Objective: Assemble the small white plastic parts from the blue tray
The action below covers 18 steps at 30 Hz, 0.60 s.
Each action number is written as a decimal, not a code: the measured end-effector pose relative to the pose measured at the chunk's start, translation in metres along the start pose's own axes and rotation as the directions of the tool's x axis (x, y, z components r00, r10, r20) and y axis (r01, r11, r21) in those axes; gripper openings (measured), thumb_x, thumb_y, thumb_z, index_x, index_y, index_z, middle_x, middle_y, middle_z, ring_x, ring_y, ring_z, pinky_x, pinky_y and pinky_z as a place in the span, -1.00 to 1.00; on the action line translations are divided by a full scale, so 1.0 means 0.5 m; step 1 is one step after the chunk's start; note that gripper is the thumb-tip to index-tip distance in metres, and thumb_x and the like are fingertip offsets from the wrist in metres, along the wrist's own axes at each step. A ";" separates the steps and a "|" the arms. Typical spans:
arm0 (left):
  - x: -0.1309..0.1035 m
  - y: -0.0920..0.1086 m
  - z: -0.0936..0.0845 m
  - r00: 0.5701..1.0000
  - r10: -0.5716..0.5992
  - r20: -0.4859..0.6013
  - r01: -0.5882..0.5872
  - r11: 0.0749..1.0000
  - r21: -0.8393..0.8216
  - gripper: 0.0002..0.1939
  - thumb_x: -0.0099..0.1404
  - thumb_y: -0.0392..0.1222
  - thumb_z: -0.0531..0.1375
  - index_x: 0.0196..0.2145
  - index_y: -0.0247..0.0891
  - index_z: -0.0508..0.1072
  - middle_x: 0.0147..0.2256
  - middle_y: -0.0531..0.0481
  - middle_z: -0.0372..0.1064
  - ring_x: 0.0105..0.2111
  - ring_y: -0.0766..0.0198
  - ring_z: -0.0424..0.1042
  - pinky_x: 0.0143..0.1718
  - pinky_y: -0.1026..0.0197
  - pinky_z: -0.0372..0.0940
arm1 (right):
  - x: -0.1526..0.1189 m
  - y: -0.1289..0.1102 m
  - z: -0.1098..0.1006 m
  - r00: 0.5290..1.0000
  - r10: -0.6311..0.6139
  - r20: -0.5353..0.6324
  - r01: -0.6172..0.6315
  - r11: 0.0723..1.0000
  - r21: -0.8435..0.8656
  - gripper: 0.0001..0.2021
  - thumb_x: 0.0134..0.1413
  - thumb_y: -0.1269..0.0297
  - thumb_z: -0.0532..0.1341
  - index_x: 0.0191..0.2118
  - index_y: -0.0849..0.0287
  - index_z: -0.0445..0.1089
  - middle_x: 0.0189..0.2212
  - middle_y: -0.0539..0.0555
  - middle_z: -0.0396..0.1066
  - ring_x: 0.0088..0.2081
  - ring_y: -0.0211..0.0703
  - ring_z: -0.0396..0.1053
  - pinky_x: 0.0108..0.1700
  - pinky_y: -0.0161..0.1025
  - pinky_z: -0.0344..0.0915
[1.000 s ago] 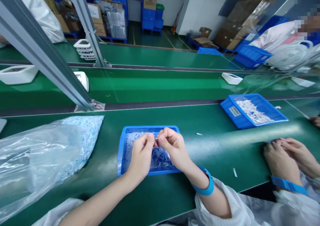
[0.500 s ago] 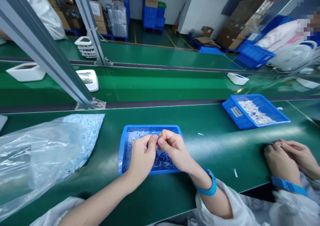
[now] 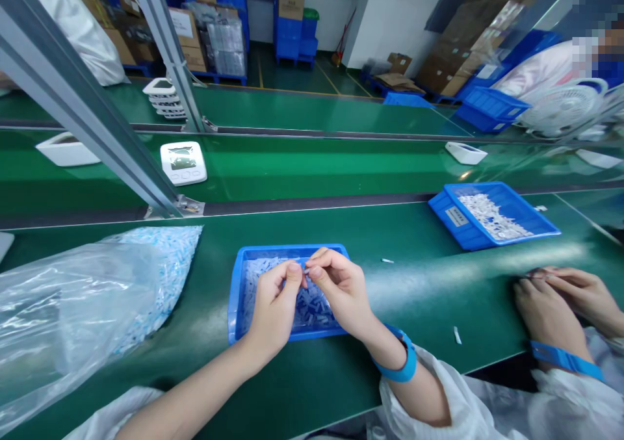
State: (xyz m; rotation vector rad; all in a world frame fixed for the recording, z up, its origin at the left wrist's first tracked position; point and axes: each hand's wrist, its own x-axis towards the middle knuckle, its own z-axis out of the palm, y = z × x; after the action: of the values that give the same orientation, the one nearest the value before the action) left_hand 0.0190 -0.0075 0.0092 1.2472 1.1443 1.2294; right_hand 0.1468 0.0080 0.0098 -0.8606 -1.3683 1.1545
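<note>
My left hand (image 3: 277,300) and my right hand (image 3: 341,289) meet over a blue plastic bin (image 3: 234,297), their fingertips pinched close together. Between them is a tiny piece, mostly hidden by the fingers and too small to name. Small white and bluish strips (image 3: 314,309) lie loose in the bin below. A blue band (image 3: 403,362) circles my right wrist. To the left, a clear plastic bag (image 3: 97,290) holds many more light-blue and white bits.
A second blue bin (image 3: 453,222) with white pieces stands right. Two loose strips (image 3: 457,335) lie on the green table. A co-worker's hands (image 3: 560,303) are at far right. Behind runs a green belt with white device housings (image 3: 184,164); a metal post (image 3: 112,115) slants at left.
The white housings on the left of the belt have moved right. My fingertips have shifted slightly, still pinched together over the bin. The view has moved a little.
</note>
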 end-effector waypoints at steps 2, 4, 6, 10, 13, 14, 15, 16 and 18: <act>0.000 0.001 -0.001 1.000 0.027 -0.013 -0.027 1.000 -0.013 -0.56 0.38 0.02 0.01 -0.58 -0.26 0.27 -0.60 0.10 0.15 -0.53 0.34 0.13 -0.46 0.28 0.05 | 0.000 -0.002 -0.001 0.999 -0.040 0.000 0.040 0.999 -0.035 -0.91 0.15 0.25 0.25 -0.35 0.10 0.46 -0.40 0.04 0.39 -0.32 -0.17 0.34 -0.27 -0.21 0.30; 0.000 0.002 -0.003 0.999 0.049 -0.024 -0.049 0.999 -0.005 -0.58 0.38 0.01 0.03 -0.57 -0.26 0.28 -0.59 0.10 0.17 -0.53 0.34 0.15 -0.45 0.28 0.06 | -0.001 -0.003 -0.001 0.999 -0.047 -0.002 0.047 0.997 -0.060 -0.93 0.13 0.26 0.27 -0.34 0.09 0.48 -0.38 0.06 0.42 -0.30 -0.14 0.36 -0.25 -0.18 0.31; -0.002 0.002 -0.004 0.997 0.060 -0.038 -0.059 0.998 0.023 -0.60 0.37 0.00 0.05 -0.55 -0.26 0.29 -0.58 0.10 0.18 -0.52 0.34 0.15 -0.46 0.28 0.05 | -0.001 -0.002 -0.001 1.000 -0.010 -0.020 0.008 0.997 -0.076 -0.93 0.11 0.25 0.28 -0.30 0.08 0.48 -0.35 0.07 0.43 -0.30 -0.14 0.37 -0.26 -0.18 0.33; -0.005 0.004 -0.006 0.998 0.061 -0.032 -0.060 0.997 0.056 -0.64 0.36 -0.04 0.07 -0.54 -0.25 0.31 -0.59 0.12 0.16 -0.52 0.35 0.15 -0.47 0.29 0.05 | -0.005 0.001 -0.004 0.999 0.033 -0.021 -0.034 0.997 -0.065 -0.93 0.13 0.24 0.27 -0.32 0.10 0.43 -0.36 0.04 0.39 -0.32 -0.18 0.35 -0.28 -0.22 0.31; -0.006 0.004 -0.006 0.998 0.065 -0.013 -0.064 0.996 0.067 -0.67 0.34 -0.07 0.09 -0.53 -0.26 0.36 -0.59 0.11 0.22 -0.54 0.35 0.16 -0.49 0.29 0.06 | -0.008 0.001 -0.007 0.998 0.025 0.059 -0.022 0.999 -0.045 -0.88 0.20 0.25 0.20 -0.37 0.11 0.34 -0.38 0.02 0.34 -0.31 -0.20 0.32 -0.26 -0.24 0.28; -0.005 0.003 -0.006 0.998 0.064 -0.005 -0.064 0.995 0.074 -0.68 0.33 -0.08 0.09 -0.53 -0.26 0.38 -0.60 0.10 0.23 -0.55 0.35 0.17 -0.49 0.29 0.06 | -0.008 0.000 -0.009 0.996 0.032 0.087 -0.028 0.998 -0.048 -0.86 0.21 0.25 0.19 -0.38 0.12 0.32 -0.38 0.02 0.33 -0.32 -0.21 0.31 -0.26 -0.25 0.27; -0.005 0.003 -0.006 0.998 0.060 0.003 -0.060 0.995 0.083 -0.68 0.32 -0.09 0.10 -0.54 -0.26 0.39 -0.61 0.10 0.24 -0.56 0.35 0.17 -0.50 0.28 0.06 | -0.008 -0.002 -0.010 0.993 0.045 0.112 -0.039 0.998 -0.055 -0.84 0.22 0.24 0.17 -0.39 0.12 0.29 -0.40 0.01 0.32 -0.33 -0.21 0.30 -0.27 -0.25 0.26; -0.004 0.002 -0.005 0.999 0.052 0.011 -0.053 0.994 0.091 -0.68 0.31 -0.10 0.10 -0.55 -0.26 0.39 -0.62 0.10 0.24 -0.57 0.35 0.17 -0.50 0.28 0.06 | -0.008 -0.003 -0.013 0.989 0.063 0.132 -0.054 0.996 -0.066 -0.82 0.23 0.22 0.17 -0.40 0.13 0.28 -0.41 0.01 0.31 -0.34 -0.22 0.28 -0.28 -0.26 0.25; -0.002 -0.001 -0.006 0.999 0.027 0.026 -0.030 0.993 0.111 -0.67 0.29 -0.11 0.09 -0.59 -0.27 0.39 -0.65 0.09 0.23 -0.59 0.34 0.16 -0.51 0.27 0.04 | -0.005 -0.007 -0.019 0.979 0.104 0.176 -0.087 0.991 -0.097 -0.78 0.23 0.18 0.16 -0.42 0.14 0.25 -0.43 0.00 0.29 -0.37 -0.22 0.26 -0.30 -0.27 0.23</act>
State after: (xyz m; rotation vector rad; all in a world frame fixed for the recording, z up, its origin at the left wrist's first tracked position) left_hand 0.0161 -0.0084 0.0088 1.3625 1.1945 1.1817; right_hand 0.1570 0.0063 0.0117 -0.9109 -1.5507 1.2786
